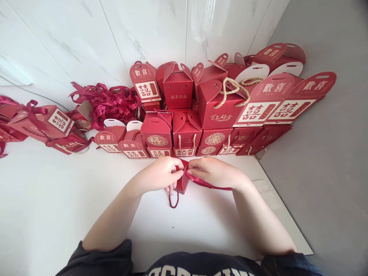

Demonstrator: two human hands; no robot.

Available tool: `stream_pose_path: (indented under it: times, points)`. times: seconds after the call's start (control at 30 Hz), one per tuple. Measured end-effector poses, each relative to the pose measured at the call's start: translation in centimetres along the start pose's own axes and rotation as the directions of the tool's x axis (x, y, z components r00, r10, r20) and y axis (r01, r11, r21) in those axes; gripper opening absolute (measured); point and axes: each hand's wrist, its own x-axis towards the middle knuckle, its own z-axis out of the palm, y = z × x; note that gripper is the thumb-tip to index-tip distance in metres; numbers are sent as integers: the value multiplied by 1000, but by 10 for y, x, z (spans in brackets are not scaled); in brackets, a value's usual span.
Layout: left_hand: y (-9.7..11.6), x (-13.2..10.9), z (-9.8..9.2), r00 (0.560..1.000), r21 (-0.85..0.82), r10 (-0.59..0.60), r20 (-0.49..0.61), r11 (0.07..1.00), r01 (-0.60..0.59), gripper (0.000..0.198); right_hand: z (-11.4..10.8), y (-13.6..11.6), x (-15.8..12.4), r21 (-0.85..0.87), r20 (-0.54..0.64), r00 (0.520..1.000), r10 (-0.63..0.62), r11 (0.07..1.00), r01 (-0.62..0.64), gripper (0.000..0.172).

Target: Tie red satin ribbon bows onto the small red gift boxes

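Note:
A small red gift box (pixel 183 186) stands on the white table between my hands, mostly covered by them. My left hand (pixel 161 174) is closed on the box's left side near its top flaps. A dark red cord handle (pixel 173 205) hangs from the box below those fingers. My right hand (pixel 215 172) pinches a red satin ribbon (pixel 211 186) against the right flap, and the ribbon trails off to the right beneath the wrist. Whether the ribbon passes through a hole in the flap is hidden by my fingers.
Stacked red gift boxes (pixel 184 90) line the white tiled wall, some with gold rope handles (pixel 234 90). A heap of red ribbons (pixel 107 103) lies left of them. Boxes with bows (pixel 34 115) sit far left. A grey wall (pixel 324 153) bounds the table's right side.

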Motion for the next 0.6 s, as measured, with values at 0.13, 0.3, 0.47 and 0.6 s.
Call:
stream_pose_path:
  times: [0.13,0.3,0.47,0.6]
  points:
    - [4,-3,-1,999,53,5,-36,999,-3,17,3,1,0,-8,-33,999,19,1000,-19,33]
    - [8,-11,-8,984,276,95,-151,960,-51,17,4,0,7,14,-393,917,-60,997,71,16]
    - [7,-24,-25,961,352,110,-254,936,-14,19,4,1,16,308,-232,935,-270,891,334,16]
    - [1,-33,-33,915,395,168,-368,919,-10,27,12,3,22,507,-256,947,-193,808,301,18]
